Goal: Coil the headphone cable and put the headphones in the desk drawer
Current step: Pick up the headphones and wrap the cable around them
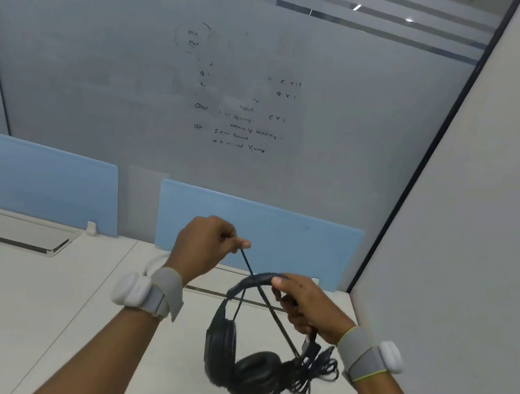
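Black over-ear headphones (243,369) hang above the white desk (26,312), ear cups down. My right hand (305,307) grips the headband at its top. A black cable (268,305) runs taut from a tangle of loops (312,370) beside the ear cups up to my left hand (205,246), which pinches it between thumb and forefinger, raised up and to the left of the headband. One loose loop droops below the cups. No drawer is in view.
Two light blue divider panels (259,234) stand along the desk's back edge before a frosted glass wall with handwriting. A cable-tray lid (5,230) lies at the left. A grey partition wall (486,234) closes the right side. Both wrists wear grey bands with white pods.
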